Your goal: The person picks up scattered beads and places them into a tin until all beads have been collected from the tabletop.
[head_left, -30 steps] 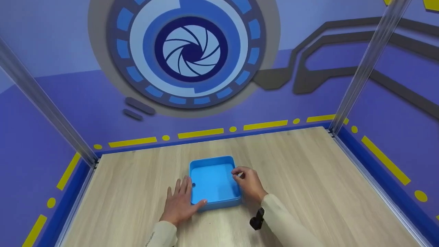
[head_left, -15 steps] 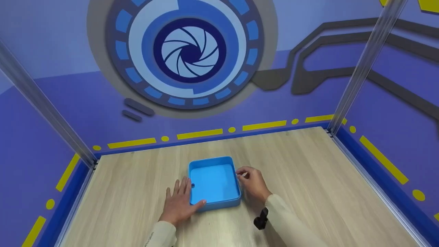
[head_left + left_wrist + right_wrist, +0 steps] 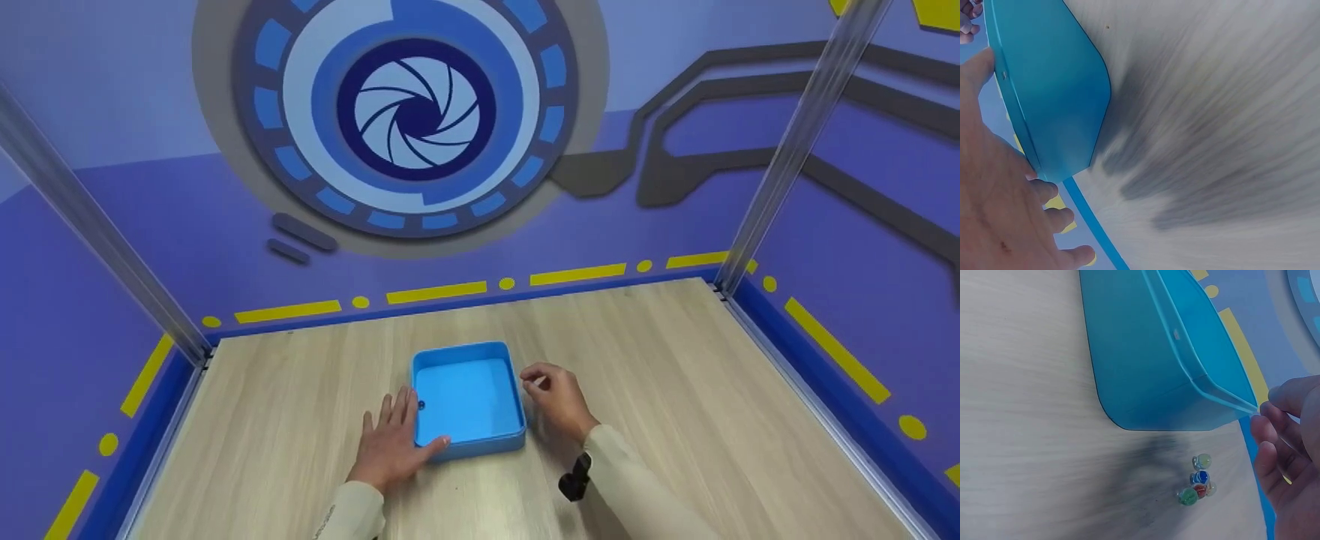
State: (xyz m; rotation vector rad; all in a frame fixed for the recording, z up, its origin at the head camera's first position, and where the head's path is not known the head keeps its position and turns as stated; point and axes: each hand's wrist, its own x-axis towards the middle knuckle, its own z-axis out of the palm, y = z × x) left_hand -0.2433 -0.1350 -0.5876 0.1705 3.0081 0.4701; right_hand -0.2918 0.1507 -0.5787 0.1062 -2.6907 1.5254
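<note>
A light-blue square box without a lid stands on the wooden table. My left hand rests against its near-left corner, fingers spread along the left side and thumb over the front rim. In the left wrist view, that palm lies beside the box wall. Beyond the right rim, apart from the box, hovers my right hand, fingers curled and thumb close to the index fingertip. Nothing shows between them. Several glass marbles lie below it on the table, visible only in the right wrist view. A small dark round spot shows at the box's left inner wall.
The wooden table is enclosed by printed blue-purple panels. Metal posts stand at its back corners. A black wrist device hangs at the right sleeve.
My right hand has drawn back from over the box's right rim, a little to the right and outside it. My left hand and the box have stayed in place.
</note>
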